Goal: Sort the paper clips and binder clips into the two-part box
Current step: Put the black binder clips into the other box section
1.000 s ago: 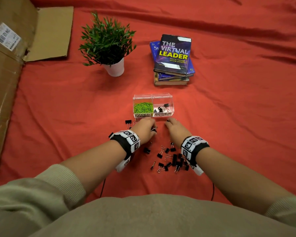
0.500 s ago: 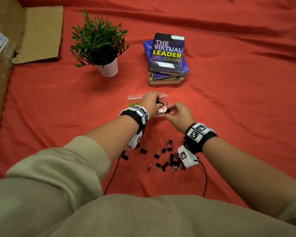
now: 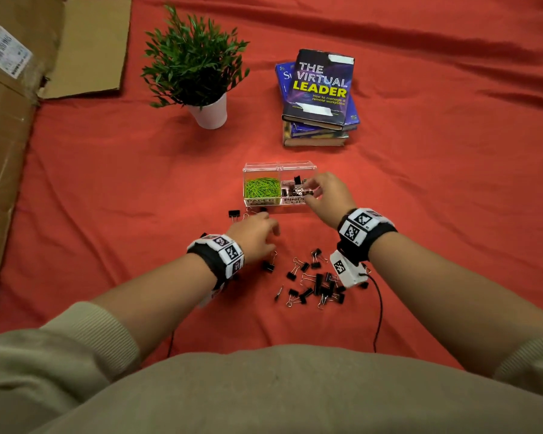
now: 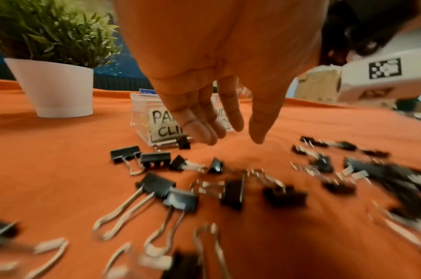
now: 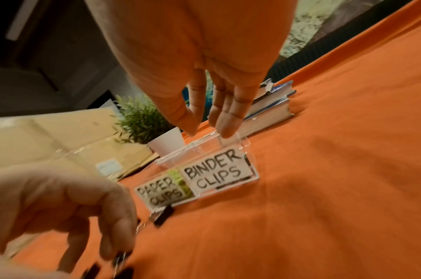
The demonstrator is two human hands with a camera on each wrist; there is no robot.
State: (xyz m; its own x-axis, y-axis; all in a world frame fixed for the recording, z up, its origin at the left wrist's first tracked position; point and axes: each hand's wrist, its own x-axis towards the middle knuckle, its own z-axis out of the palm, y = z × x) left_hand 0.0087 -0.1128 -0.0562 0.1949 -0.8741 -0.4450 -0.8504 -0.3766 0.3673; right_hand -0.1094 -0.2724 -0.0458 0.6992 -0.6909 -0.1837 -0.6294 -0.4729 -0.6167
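A clear two-part box [image 3: 279, 166] stands on the red cloth. Green paper clips [image 3: 261, 187] fill its left part, labelled PAPER CLIPS. Black binder clips [image 3: 295, 191] lie in the right part, labelled BINDER CLIPS [image 5: 214, 173]. My right hand [image 3: 309, 192] hovers over that right part, fingers straight and empty [image 5: 208, 132]. My left hand [image 3: 268, 228] is low over the cloth just in front of the box, fingers hanging straight, holding nothing [image 4: 233, 139]. A loose pile of binder clips [image 3: 317, 283] lies between my wrists. A few more [image 3: 234, 213] sit by the box's front left.
A potted plant [image 3: 198, 73] stands behind the box to the left and a stack of books [image 3: 320, 95] behind it to the right. Flattened cardboard [image 3: 13, 120] runs along the left edge. A thin cable [image 3: 378, 308] trails from my right wrist.
Both hands rose from the cloth to the box's right part. Now the left hand has dropped back in front of the box, while the right stays over the binder clips, empty.
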